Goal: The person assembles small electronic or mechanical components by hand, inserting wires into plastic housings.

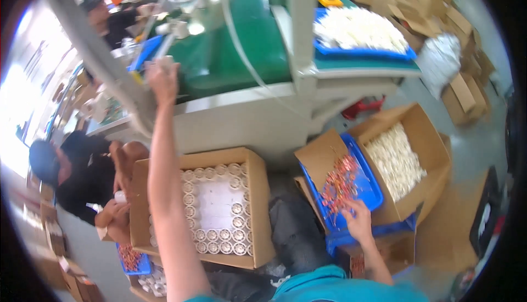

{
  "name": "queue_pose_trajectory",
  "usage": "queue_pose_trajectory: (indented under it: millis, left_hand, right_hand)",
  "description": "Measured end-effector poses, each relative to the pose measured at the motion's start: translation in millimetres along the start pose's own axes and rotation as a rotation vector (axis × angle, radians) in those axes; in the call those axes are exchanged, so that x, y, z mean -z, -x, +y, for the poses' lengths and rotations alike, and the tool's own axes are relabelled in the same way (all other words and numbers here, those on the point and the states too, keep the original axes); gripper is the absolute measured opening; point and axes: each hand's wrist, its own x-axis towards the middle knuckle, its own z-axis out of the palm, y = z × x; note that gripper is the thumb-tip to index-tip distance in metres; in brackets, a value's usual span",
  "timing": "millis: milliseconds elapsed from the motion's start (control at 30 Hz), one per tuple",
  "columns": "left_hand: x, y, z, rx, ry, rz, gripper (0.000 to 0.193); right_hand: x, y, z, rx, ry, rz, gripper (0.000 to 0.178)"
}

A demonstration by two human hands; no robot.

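Observation:
My left arm stretches far forward, and my left hand [163,80] is at the near left edge of a green conveyor belt [225,44]. Its fingers are closed around something pale that blur keeps me from making out. To the right, my right hand [359,221] is low over a blue tray [369,187], its fingers pinched on thin red wires [339,184] in the pile. Beneath my left arm stands an open cardboard box [259,209] with round white plastic parts [225,247] set in rows along its sides, around a bare pale middle.
A carton [433,176] of small white pieces [395,162] stands beside the blue tray. More white pieces fill a blue tray [362,52] on the bench. A metal post [303,38] rises by the belt. A co-worker [82,176] sits at left, holding a white part; another person [110,22] is beyond.

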Motion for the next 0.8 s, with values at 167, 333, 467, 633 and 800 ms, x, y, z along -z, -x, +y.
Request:
queue_pose_trajectory:
  millis: [167, 333, 467, 633, 800]
  left_hand:
    - [82.9, 88.8, 89.4, -0.11, 0.339, 0.177, 0.048]
    - [119.1, 342.9, 70.2, 0.116, 0.358, -0.779, 0.054]
    - [139.1, 446.9, 58.3, 0.023, 0.137, -1.253, 0.064]
    - [132.9, 441.5, 51.3, 0.199, 0.477, -1.254, 0.071]
    - [142.7, 411.8, 60.6, 0.309, 0.411, -1.316, 0.065]
  right_hand:
    - [20.7, -42.0, 70.3, -0.083, 0.174, 0.209, 0.025]
    - [18.2, -91.3, 118.4, -0.225, 0.267, 0.278, 0.019]
    - [-2.7, -105.0, 134.2, -0.237, 0.29, 0.202, 0.019]
    - [-26.4, -110.2, 123.4, -0.278, 0.339, 0.242, 0.022]
    - [-27.9, -106.1, 119.4, -0.248, 0.256, 0.352, 0.015]
